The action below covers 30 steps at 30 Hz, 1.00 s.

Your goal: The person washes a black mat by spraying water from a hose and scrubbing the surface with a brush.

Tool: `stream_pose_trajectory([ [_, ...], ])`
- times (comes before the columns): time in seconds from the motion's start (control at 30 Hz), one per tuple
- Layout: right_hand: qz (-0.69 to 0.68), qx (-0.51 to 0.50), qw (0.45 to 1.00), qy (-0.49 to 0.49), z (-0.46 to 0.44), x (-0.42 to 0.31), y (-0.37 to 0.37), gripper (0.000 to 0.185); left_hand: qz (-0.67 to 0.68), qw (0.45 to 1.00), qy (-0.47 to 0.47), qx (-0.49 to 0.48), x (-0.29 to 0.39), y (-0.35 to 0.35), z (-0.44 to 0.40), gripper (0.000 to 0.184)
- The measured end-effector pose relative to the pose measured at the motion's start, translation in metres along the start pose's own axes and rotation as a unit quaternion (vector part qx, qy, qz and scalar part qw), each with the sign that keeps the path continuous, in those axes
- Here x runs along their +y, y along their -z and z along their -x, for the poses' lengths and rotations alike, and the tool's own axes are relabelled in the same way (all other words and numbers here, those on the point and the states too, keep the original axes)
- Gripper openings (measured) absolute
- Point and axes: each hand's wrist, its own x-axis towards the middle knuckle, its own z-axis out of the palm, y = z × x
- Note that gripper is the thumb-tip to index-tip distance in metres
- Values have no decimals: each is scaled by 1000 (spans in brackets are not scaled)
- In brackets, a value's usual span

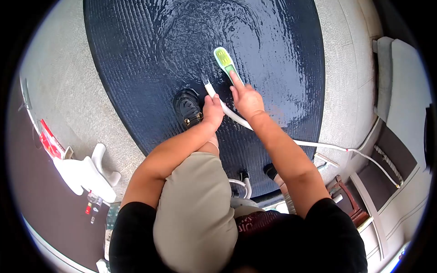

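"What is closest to us?"

"Two black sleeves (136,227) and a leg in pale tan shorts (195,204). Two bare arms reach out past them."

"What are the hands doing?"

"The left hand (213,111) is closed around a bendy white hose (234,117), close to its tip. The right hand (249,100) is curled around the handle of a pale green brush (223,58) with a yellow-green head. One finger points straight along the handle."

"Where is the brush?"

"Over the mat, just beside the hose tip and a bit farther out. I can't tell if it touches the mat. Clear water (205,79) runs out of the hose."

"Tell me about the mat!"

"It's a big dark blue mat (132,77) with tiny ridges and curved sides. It's shiny and wet, and the water makes round ripples past the hose tip. A black shoe with a gold buckle (188,108) is on it, near the left hand."

"And around it?"

"A pale, speckled floor (59,77) on both sides. The hose goes off the mat to the right."

"What's off at the sides?"

"On the left, a white curvy thing (105,166), with something bright red (51,139) near it. On the right, a reddish-brown thing (348,200) sits low down, and a big soft-looking grey thing (405,86) is farther up. I can't tell what those are."
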Motion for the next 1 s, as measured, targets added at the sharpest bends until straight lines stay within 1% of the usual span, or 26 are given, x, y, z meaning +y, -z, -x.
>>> stream_pose_trajectory([
  [0.07, 18, -50, 998, 23, 57, 24, -15, 52, 34, 999, 8, 8, 11, -2, 7, 32],
  [0.1, 25, -61, 997, 45, 86, 39, -21, 53, 61, 998, 16, 13, 14, -2, 11, 32],
  [0.13, 32, -71, 995, 66, 104, 48, -23, 54, 57, 998, 4, 18, 13, -2, 10, 32],
  [0.2, 58, -54, 994, 76, 107, 50, -21, 55, 58, 998, 12, 20, 18, -2, 14, 32],
  [0.23, 79, -55, 992, 81, 92, 42, -15, 54, 60, 998, -4, 37, 15, -4, 11, 32],
  [0.27, 84, -57, 990, 99, 72, 32, -7, 52, 61, 998, -5, 34, 5, -5, 3, 32],
  [0.33, 120, -70, 984, 109, 15, -1, 2, 51, 21, 997, -44, 67, -16, -7, -14, 32],
  [0.37, 105, -47, 989, 94, -12, -27, 6, 49, 53, 997, -24, 50, 5, -4, 1, 31],
  [0.4, 91, -51, 993, 57, -38, -55, 14, 46, 56, 997, -22, 52, 3, -5, 3, 31],
  [0.43, 74, -54, 995, 29, -61, -80, 23, 45, 93, 994, -30, 41, 1, -5, 2, 31],
  [0.47, 55, -35, 998, 15, -76, -96, 27, 45, 131, 990, -41, 31, 1, -5, -2, 31],
  [0.5, 48, -32, 998, 6, -79, -102, 24, 46, 102, 994, -49, -4, -18, -4, -19, 32],
  [0.53, 40, -31, 999, -6, -77, -105, 18, 47, 18, 995, -83, 44, -20, -6, -22, 33],
  [0.57, 55, -45, 997, -15, -64, -100, 15, 48, 21, 996, -72, 42, -25, -7, -22, 34],
  [0.6, 72, -57, 996, -22, -45, -89, 14, 49, 26, 997, -63, 40, -14, -6, -16, 35],
  [0.73, 117, -153, 980, -44, 36, -46, 17, 55, 18, 998, -35, 53, -2, -3, -8, 36],
  [0.83, 135, -133, 982, -23, 28, -46, 21, 54, 22, 996, -58, 59, -5, -5, -8, 36],
  [0.9, 125, -74, 989, 13, -10, -58, 21, 52, 40, 996, -56, 54, -5, -6, -8, 35],
  [0.93, 121, -47, 992, 11, -35, -71, 24, 49, 59, 995, -53, 54, -6, -6, -9, 35],
  [0.97, 92, -39, 995, 13, -62, -85, 29, 47, 91, 992, -63, 59, -8, -8, -10, 34],
  [1.0, 76, -22, 997, 20, -85, -97, 30, 47, 112, 992, -47, 42, 2, -4, -1, 32],
])
